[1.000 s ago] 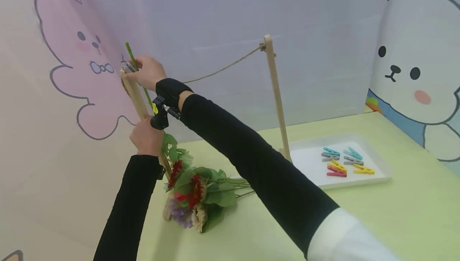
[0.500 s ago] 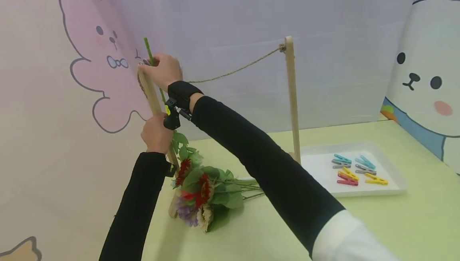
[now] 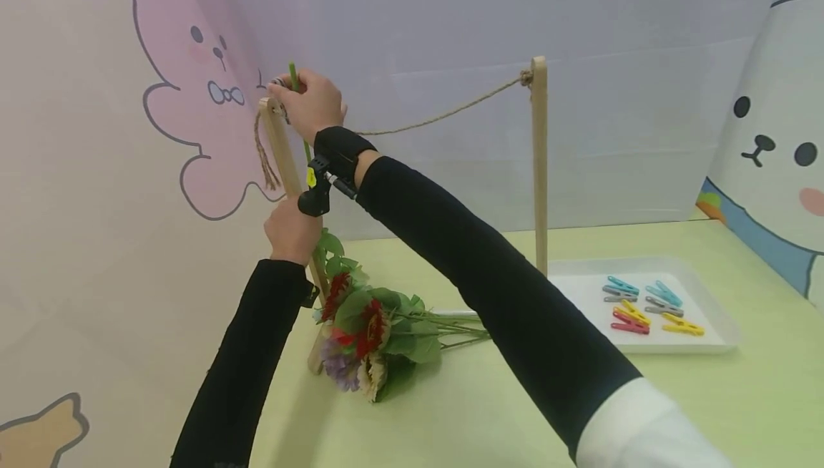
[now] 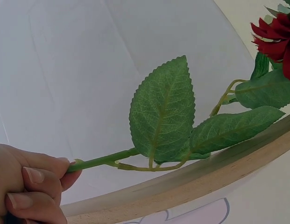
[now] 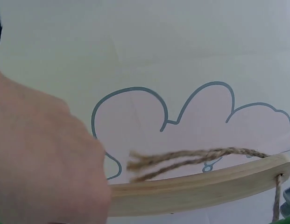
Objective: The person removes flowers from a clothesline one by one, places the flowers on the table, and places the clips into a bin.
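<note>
My left hand (image 3: 292, 232) pinches the green stem of a flower (image 4: 100, 161) in front of the left wooden post (image 3: 282, 149). Serrated leaves (image 4: 163, 109) hang below the fingers, and a red bloom (image 4: 280, 44) shows further down; whether it belongs to this stem I cannot tell. My right hand (image 3: 315, 106) is by the top of that post, pinching a grey clothespin (image 3: 278, 83) beside the upright stem end (image 3: 294, 76). A twine rope (image 3: 444, 116) runs from this post to the right one; the right hand hides its near end.
On the yellow-green table (image 3: 489, 411) lies a bunch of flowers (image 3: 373, 332), its stems pointing right. A white tray (image 3: 714, 339) behind the right post (image 3: 539, 167) holds several coloured clothespins (image 3: 644, 305). Frayed twine ends (image 5: 182, 158) dangle beside the left post.
The head view has swung left, shifting the scene rightward. My right hand and the grey clothespin have risen slightly above the post top, uncovering the knot and twine tail. The left hand keeps its hold.
</note>
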Available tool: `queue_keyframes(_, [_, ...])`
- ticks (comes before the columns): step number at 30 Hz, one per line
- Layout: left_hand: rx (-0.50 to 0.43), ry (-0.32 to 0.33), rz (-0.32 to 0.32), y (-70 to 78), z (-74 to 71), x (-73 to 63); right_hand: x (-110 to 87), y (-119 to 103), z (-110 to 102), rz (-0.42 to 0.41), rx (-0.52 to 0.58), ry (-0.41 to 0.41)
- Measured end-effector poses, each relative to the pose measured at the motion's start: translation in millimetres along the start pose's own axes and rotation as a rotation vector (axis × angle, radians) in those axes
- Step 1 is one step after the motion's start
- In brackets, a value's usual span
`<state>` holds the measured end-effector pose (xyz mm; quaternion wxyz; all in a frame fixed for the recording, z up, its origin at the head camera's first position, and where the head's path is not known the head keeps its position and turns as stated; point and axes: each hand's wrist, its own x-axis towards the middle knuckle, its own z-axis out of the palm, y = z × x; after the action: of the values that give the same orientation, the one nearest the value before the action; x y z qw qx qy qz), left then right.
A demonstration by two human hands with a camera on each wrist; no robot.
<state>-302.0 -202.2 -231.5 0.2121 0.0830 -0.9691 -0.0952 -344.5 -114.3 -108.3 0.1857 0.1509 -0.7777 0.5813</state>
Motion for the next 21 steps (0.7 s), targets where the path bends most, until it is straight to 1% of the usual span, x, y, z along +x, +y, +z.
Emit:
queue_keyframes(2, [-0.003,-0.004,0.000,1.6,2.3,-1.8,1.1,0,-2,0.009,0.059,0.028])
queue_keyframes(7, [-0.002,-0.014,0.060,1.8,9.1,-4.6,8.1,-4,-13,0.011,0.177,0.091])
queue_keyframes(10, [0.011,-0.020,0.096,2.8,9.5,-5.4,14.2,-6,-26,0.004,0.249,0.111])
queue_keyframes(12, [0.009,-0.020,0.104,5.0,7.9,-6.3,17.4,-6,-38,0.000,0.305,0.103])
queue_keyframes(15, [-0.024,0.020,0.121,9.6,4.1,-7.5,19.3,-5,-63,-0.043,0.356,0.043])
queue_keyframes(18, [-0.084,0.091,0.146,17.7,-2.2,-9.0,15.8,-1,-94,-0.130,0.369,-0.019])
queue_keyframes(20, [-0.134,0.151,0.169,25.3,-8.9,-11.0,9.0,2,-119,-0.189,0.368,-0.033])
queue_keyframes(21, [-0.158,0.179,0.183,29.6,-13.0,-12.5,4.3,4,-132,-0.220,0.369,-0.024])
